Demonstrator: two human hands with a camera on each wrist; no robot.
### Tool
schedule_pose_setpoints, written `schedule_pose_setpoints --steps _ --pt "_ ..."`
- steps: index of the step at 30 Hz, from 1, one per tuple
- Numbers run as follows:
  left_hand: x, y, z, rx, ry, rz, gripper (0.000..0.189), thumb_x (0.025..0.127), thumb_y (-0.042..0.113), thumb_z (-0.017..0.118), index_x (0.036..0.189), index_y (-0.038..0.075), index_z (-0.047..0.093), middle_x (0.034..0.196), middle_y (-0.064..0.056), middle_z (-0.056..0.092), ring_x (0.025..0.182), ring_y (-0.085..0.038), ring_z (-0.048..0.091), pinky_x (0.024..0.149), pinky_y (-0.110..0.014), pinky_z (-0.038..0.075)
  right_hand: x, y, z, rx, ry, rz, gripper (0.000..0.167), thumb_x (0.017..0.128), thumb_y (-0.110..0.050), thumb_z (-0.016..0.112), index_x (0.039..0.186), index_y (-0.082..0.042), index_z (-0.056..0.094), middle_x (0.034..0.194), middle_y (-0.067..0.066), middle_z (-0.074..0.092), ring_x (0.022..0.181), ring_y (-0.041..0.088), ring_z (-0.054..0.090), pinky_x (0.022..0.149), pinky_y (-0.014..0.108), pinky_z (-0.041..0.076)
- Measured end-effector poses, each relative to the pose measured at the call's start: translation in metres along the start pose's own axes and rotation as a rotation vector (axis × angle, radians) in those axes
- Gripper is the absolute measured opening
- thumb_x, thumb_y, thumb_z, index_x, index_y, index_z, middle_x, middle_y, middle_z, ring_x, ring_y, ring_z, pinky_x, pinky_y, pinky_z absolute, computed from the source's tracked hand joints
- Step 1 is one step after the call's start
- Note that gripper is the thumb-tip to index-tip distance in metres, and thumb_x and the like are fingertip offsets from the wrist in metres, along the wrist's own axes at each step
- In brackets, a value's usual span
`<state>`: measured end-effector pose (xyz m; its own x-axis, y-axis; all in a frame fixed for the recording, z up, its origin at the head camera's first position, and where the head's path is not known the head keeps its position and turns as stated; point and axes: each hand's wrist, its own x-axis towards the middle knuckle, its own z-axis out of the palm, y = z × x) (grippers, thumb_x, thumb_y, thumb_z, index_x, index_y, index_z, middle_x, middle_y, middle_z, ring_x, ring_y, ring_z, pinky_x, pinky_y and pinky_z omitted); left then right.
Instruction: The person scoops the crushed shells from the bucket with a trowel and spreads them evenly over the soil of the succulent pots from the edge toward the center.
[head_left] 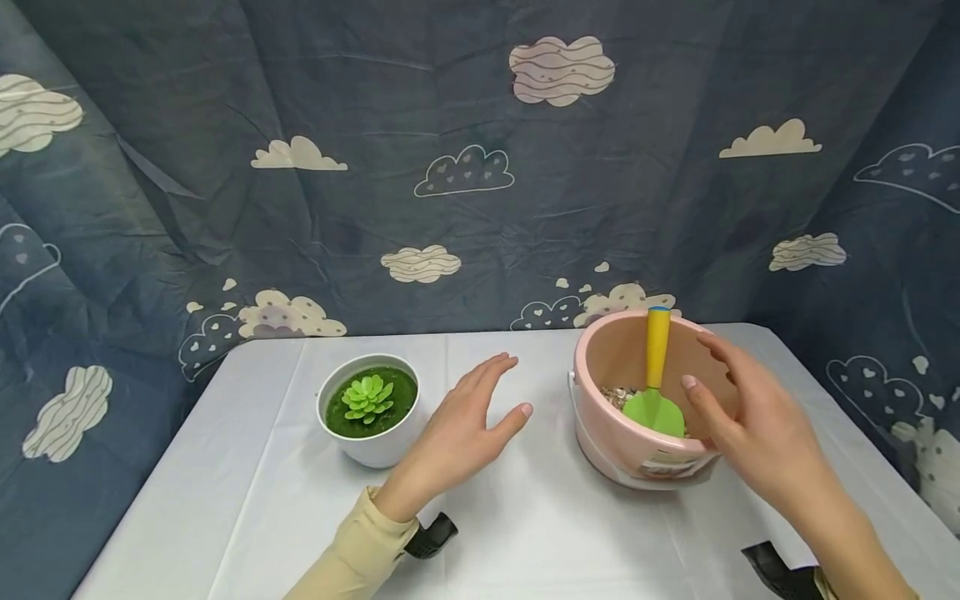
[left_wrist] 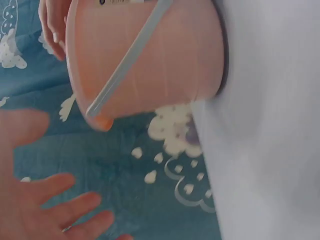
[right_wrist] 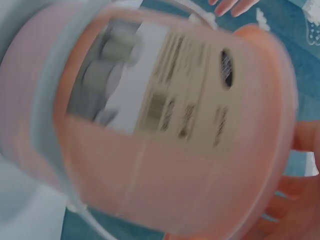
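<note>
A pink bucket stands at the right of the table, a label on its side and its pale handle hanging down. Inside it, a toy shovel with a yellow grip and green blade leans upright on a layer of small pebbles. My right hand is at the bucket's right rim, thumb and fingers spread apart with nothing pinched between them. Between the bucket and a white pot, my left hand hovers with fingers extended and holds nothing. A green succulent sits in that pot.
A white cloth covers the table. Behind and beside it hangs a dark blue curtain printed with clouds. Black straps circle both wrists, and the left arm wears a beige sleeve.
</note>
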<state>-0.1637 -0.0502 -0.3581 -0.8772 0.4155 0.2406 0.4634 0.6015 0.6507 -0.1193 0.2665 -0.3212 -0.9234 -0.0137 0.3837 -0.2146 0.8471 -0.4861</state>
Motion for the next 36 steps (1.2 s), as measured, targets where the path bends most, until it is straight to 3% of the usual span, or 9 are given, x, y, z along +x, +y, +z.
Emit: schedule_pose_setpoints --steps 6,9,12,15,18,21,23,30,36 --pt "0.011 0.004 0.015 -0.193 0.003 -0.033 0.058 0.097 0.046 0.056 0.148 0.023 0.041 0.150 0.006 0.040 0.139 -0.014 0.035 0.110 -0.043 0.033 0.011 0.011 0.001 0.068 -0.030 -0.017 0.061 0.099 -0.034 0.059 0.152 -0.016 0.036 0.140 0.020 0.046 0.119 0.046 0.050 0.085 0.064 0.045" --pt "0.016 0.006 0.021 -0.256 0.010 -0.037 0.056 0.096 0.046 0.058 0.146 0.025 0.043 0.148 0.009 0.043 0.136 -0.014 0.039 0.107 -0.044 0.036 0.018 0.019 0.002 0.125 -0.053 -0.010 0.059 0.100 -0.033 0.059 0.151 -0.015 0.036 0.140 0.020 0.046 0.118 0.045 0.052 0.086 0.040 0.051" --pt "0.022 0.007 0.027 -0.317 0.013 -0.023 0.054 0.096 0.044 0.059 0.145 0.026 0.044 0.146 0.009 0.045 0.134 -0.016 0.041 0.104 -0.044 0.039 0.025 0.028 0.003 0.168 -0.055 -0.023 0.057 0.100 -0.029 0.059 0.150 -0.013 0.038 0.138 0.022 0.049 0.116 0.044 0.054 0.082 0.013 0.046" --pt "0.028 0.007 0.034 -0.386 0.005 -0.001 0.054 0.096 0.042 0.059 0.145 0.024 0.044 0.146 0.007 0.046 0.134 -0.016 0.041 0.103 -0.044 0.040 0.032 0.034 0.003 0.196 -0.070 -0.027 0.054 0.100 -0.027 0.059 0.149 -0.011 0.040 0.135 0.023 0.052 0.113 0.044 0.056 0.075 0.001 0.038" --pt "0.033 0.008 0.041 -0.454 -0.010 0.003 0.054 0.097 0.041 0.058 0.145 0.023 0.044 0.147 0.007 0.045 0.134 -0.015 0.041 0.103 -0.043 0.041 0.040 0.037 0.001 0.210 -0.106 -0.025 0.054 0.101 -0.028 0.058 0.149 -0.011 0.039 0.134 0.024 0.053 0.113 0.045 0.057 0.077 0.010 0.046" --pt "0.038 0.011 0.048 -0.505 -0.026 -0.002 0.054 0.098 0.042 0.056 0.146 0.023 0.042 0.148 0.008 0.043 0.134 -0.015 0.042 0.102 -0.041 0.042 0.050 0.038 -0.001 0.218 -0.145 -0.028 0.054 0.101 -0.030 0.058 0.148 -0.011 0.039 0.137 0.023 0.052 0.114 0.046 0.056 0.083 0.032 0.053" --pt "0.041 0.014 0.052 -0.538 -0.037 -0.009 0.055 0.098 0.042 0.056 0.148 0.024 0.040 0.149 0.008 0.042 0.134 -0.016 0.043 0.102 -0.040 0.042 0.057 0.039 -0.002 0.230 -0.170 -0.029 0.054 0.101 -0.029 0.058 0.148 -0.012 0.040 0.139 0.022 0.051 0.116 0.045 0.056 0.083 0.039 0.053" --pt "0.051 0.019 0.065 -0.599 -0.089 -0.042 0.062 0.096 0.044 0.058 0.151 0.033 0.030 0.149 0.006 0.039 0.128 -0.017 0.045 0.101 -0.038 0.042 0.079 0.046 0.003 0.361 -0.260 -0.102 0.052 0.101 -0.015 0.058 0.148 -0.005 0.038 0.145 0.025 0.041 0.115 0.050 0.055 0.076 0.019 0.053" --pt "0.057 0.020 0.071 -0.647 -0.122 -0.036 0.072 0.091 0.044 0.064 0.152 0.038 0.026 0.151 0.005 0.037 0.129 -0.017 0.042 0.101 -0.039 0.042 0.087 0.049 0.006 0.405 -0.324 -0.103 0.049 0.103 -0.017 0.052 0.148 -0.004 0.038 0.141 0.025 0.044 0.112 0.048 0.058 0.077 0.033 0.056"
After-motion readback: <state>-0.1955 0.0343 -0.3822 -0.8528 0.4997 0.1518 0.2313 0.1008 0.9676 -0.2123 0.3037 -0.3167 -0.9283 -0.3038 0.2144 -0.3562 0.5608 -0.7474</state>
